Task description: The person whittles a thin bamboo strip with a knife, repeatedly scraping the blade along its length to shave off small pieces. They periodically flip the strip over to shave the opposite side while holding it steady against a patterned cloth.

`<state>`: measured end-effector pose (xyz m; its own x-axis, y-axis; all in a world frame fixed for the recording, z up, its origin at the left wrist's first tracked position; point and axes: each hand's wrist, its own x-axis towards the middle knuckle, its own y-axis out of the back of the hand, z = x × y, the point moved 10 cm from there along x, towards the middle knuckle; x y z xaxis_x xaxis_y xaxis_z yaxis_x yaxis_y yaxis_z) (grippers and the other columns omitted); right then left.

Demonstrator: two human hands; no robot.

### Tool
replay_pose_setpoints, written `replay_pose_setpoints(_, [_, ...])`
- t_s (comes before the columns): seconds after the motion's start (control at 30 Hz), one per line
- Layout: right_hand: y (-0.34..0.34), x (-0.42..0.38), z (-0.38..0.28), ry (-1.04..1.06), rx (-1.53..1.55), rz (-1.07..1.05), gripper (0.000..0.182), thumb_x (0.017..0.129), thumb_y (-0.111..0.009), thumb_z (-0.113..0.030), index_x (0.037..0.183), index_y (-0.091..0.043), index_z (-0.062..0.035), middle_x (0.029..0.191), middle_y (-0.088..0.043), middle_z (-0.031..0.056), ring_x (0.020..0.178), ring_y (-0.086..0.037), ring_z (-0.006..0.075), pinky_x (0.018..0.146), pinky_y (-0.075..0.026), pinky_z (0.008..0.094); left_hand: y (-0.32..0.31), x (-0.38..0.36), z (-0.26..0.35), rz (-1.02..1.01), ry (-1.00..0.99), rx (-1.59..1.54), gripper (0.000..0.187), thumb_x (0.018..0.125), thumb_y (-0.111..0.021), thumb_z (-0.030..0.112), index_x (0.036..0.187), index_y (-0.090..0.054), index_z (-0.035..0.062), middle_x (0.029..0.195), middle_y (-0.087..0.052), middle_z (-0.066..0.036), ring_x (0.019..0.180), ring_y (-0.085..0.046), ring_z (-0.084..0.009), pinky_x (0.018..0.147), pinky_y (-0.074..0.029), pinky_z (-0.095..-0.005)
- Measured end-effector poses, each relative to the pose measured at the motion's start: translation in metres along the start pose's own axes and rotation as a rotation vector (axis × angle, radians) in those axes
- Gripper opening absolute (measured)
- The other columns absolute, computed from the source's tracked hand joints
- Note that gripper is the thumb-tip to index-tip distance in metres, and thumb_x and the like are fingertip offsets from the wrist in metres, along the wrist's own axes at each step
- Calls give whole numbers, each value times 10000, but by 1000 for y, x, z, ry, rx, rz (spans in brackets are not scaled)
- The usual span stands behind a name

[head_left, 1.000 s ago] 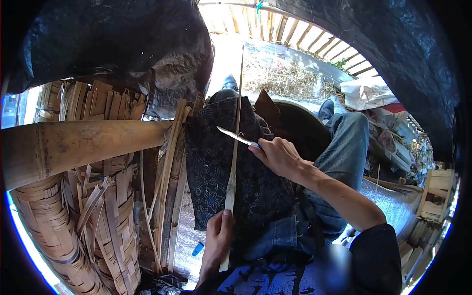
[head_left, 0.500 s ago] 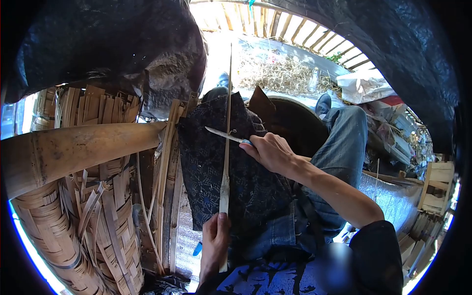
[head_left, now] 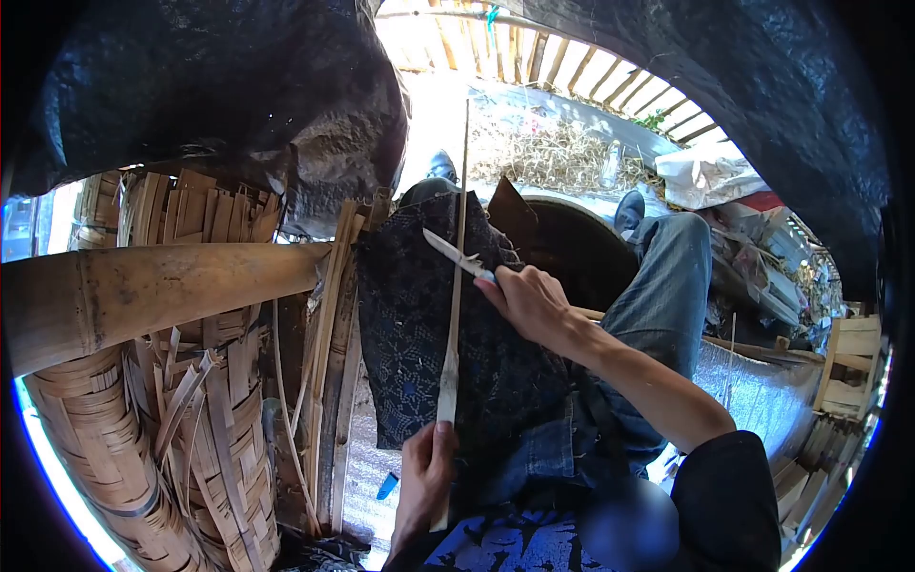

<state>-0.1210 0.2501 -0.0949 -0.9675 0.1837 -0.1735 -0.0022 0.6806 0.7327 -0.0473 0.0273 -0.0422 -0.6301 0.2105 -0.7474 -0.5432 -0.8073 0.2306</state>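
Just now, the long pale bamboo strip (head_left: 450,372) has a small-bladed knife (head_left: 444,248) crossing it at a steeper slant than a moment ago, and a small pale curl (head_left: 473,258) stands up beside the blade. That suggests the edge is biting into the strip and lifting a shaving, though the contact itself is too small to judge.

The strip runs lengthwise over the dark blue patterned cloth (head_left: 396,334) spread on the lap — its thin far end reaches past the cloth's far edge, its broader near end past the near edge. The left hand (head_left: 424,465) is clamped on that broad part, thumb on top, just beside the cloth's near left corner. The right hand (head_left: 536,303) is closed round the knife's handle, to the right of the strip and well up from the left hand, with the blade pointing toward the far left corner.

Farther out, a small blue scrap (head_left: 387,486) lies left of the left hand, and a thick yellow-brown bamboo pole (head_left: 172,296) juts in from the left — above the woven bamboo (head_left: 91,429).
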Motion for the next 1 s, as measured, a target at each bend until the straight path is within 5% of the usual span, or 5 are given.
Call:
replay_pose_setpoints(0.53, [0,20,4,-24,42,-64,515,956,-465,-361,580,-487,-9,498,-504,200,477,-553,380,450,-419,445,2,-8,-12,-19,78,-121,391,978,-412,341,727,-484,50,600,-391,36,525,-373,-43,468,-303,-223])
replay_pose_setpoints(0.83, [-3,28,2,-14,44,-45,527,955,-462,-372,575,-483,-8,492,-501,198,483,-555,377,458,-426,451,5,-15,-14,23,92,-189,362,977,-449,332,709,-463,89,580,-366,62,492,-313,-27,441,-232,-211])
replay_pose_setpoints(1.0, [-2,23,5,-7,78,-70,510,957,-460,-363,592,-491,-8,503,-506,200,487,-554,383,457,-423,451,3,-8,-30,-54,160,-180,394,977,-416,372,748,-508,65,576,-405,47,503,-379,-32,453,-295,-209])
